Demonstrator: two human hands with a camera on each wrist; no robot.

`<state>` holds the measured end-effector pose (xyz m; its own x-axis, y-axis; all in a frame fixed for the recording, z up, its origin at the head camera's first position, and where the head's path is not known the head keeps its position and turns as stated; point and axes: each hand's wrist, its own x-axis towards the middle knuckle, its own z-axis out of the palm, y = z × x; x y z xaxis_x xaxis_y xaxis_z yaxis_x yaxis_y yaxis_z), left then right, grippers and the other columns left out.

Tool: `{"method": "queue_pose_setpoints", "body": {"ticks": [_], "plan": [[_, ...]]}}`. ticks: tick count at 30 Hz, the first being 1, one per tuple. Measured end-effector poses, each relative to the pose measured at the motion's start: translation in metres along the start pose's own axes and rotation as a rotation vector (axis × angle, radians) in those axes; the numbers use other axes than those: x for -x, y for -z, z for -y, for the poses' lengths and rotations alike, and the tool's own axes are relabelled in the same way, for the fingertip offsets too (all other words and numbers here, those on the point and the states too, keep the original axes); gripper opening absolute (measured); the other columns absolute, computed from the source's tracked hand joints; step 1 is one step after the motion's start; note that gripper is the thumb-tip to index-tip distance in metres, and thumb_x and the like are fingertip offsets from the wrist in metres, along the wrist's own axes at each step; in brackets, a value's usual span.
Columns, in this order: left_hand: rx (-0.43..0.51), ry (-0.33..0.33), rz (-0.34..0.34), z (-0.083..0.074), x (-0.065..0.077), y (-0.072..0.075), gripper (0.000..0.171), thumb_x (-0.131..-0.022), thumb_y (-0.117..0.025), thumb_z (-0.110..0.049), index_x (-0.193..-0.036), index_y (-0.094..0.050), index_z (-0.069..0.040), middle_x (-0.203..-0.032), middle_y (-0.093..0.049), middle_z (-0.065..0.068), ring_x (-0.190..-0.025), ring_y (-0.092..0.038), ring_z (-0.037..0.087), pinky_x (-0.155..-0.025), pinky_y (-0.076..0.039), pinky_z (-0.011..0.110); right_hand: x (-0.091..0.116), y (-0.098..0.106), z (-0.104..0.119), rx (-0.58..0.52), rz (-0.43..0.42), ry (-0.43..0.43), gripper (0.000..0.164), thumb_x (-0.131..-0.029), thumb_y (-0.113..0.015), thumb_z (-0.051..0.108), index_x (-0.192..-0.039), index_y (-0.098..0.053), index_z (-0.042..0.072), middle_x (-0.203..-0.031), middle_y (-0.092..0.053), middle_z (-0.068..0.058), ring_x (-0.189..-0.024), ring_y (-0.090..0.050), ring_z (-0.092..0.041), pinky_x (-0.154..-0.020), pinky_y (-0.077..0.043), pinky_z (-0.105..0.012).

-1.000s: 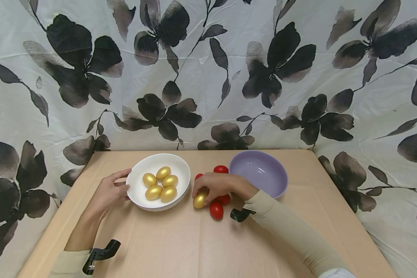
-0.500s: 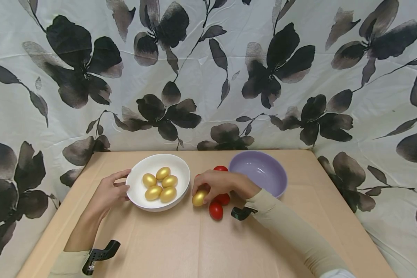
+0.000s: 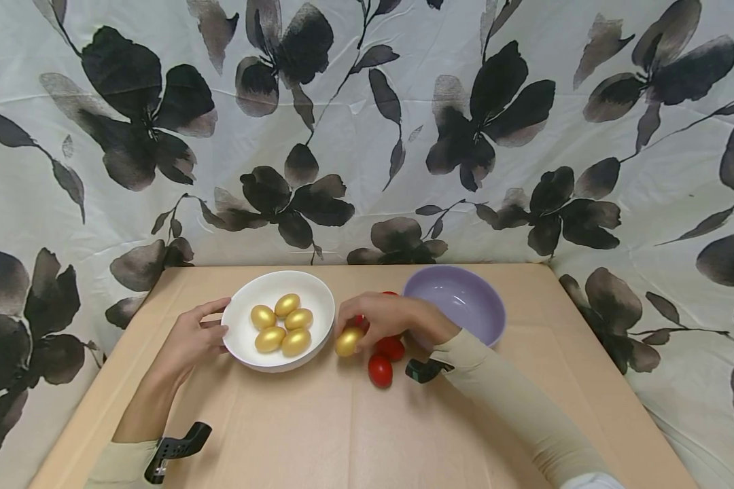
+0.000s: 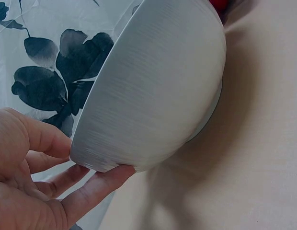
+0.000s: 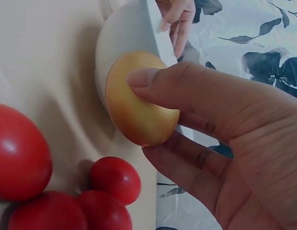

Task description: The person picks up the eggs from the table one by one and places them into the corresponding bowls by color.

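My right hand [image 3: 382, 318] pinches a golden egg [image 3: 347, 341] between thumb and fingertips, just right of the white bowl's side. In the right wrist view the thumb lies across the front of this egg [image 5: 134, 115]. The white bowl [image 3: 321, 333] holds several more golden eggs [image 3: 296, 341]. My left hand [image 3: 196, 336] touches the bowl's left side with extended fingers, none of them inside it. The left wrist view shows fingertips at the rim and one digit against the underside of the bowl [image 4: 158, 91]. Several red eggs [image 3: 380, 371] lie under and beside my right hand, partly hidden.
A purple bowl [image 3: 455, 302] stands at the back right, with my right forearm passing in front of its near edge. Both bowls rest on a light wooden table [image 3: 318, 435]. Behind it hangs a white cloth [image 3: 373, 129] with dark flowers.
My right hand has lifted slightly up and left with the golden egg, nearer the white bowl. More of a red egg shows behind its fingers. The left hand has not moved.
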<state>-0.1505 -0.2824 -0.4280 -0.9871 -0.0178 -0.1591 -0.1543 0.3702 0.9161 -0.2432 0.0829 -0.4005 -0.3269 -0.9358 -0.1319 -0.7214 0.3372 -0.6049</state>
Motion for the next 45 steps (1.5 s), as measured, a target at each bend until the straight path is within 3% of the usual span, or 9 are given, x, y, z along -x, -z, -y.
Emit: {"method": "queue_pose_setpoints", "body": {"ticks": [13, 21, 28, 45], "plan": [[-0.005, 0.014, -0.004, 0.001, -0.002, -0.001, 0.064, -0.097, -0.054, 0.005, -0.157, -0.031, 0.001, -0.151, -0.036, 0.033, -0.118, -0.060, 0.040, -0.079, -0.063, 0.040, -0.001, 0.012, 0.009, -0.051, -0.046, 0.021, 0.033, -0.083, -0.081, 0.009, -0.114, -0.074, 0.019, -0.111, -0.065, 0.009, -0.101, -0.059, -0.010, -0.093, -0.058, -0.043], [-0.012, 0.010, -0.007, 0.003, -0.005, 0.000, 0.064, -0.098, -0.053, 0.004, -0.157, -0.030, 0.001, -0.151, -0.035, 0.033, -0.121, -0.058, 0.044, -0.078, -0.063, 0.041, -0.006, 0.017, 0.009, -0.029, -0.065, 0.022, 0.033, -0.083, -0.082, 0.015, -0.113, -0.073, 0.026, -0.110, -0.064, 0.012, -0.103, -0.057, -0.008, -0.087, -0.057, -0.025], [-0.014, 0.006, -0.006, 0.003, -0.005, -0.001, 0.064, -0.098, -0.054, 0.004, -0.157, -0.031, 0.001, -0.152, -0.035, 0.032, -0.122, -0.058, 0.045, -0.079, -0.063, 0.042, -0.010, 0.021, 0.011, -0.068, -0.075, 0.037, 0.033, -0.084, -0.082, 0.013, -0.114, -0.073, 0.023, -0.108, -0.065, 0.011, -0.103, -0.059, -0.009, -0.091, -0.058, -0.033], [-0.012, 0.008, -0.004, 0.001, -0.002, 0.000, 0.063, -0.099, -0.053, 0.003, -0.157, -0.030, 0.002, -0.150, -0.037, 0.035, -0.114, -0.063, 0.039, -0.078, -0.063, 0.040, -0.024, 0.026, 0.014, -0.063, -0.088, 0.077, 0.031, -0.086, -0.079, 0.012, -0.116, -0.073, 0.019, -0.110, -0.065, 0.009, -0.104, -0.060, -0.008, -0.090, -0.057, -0.028]]}}
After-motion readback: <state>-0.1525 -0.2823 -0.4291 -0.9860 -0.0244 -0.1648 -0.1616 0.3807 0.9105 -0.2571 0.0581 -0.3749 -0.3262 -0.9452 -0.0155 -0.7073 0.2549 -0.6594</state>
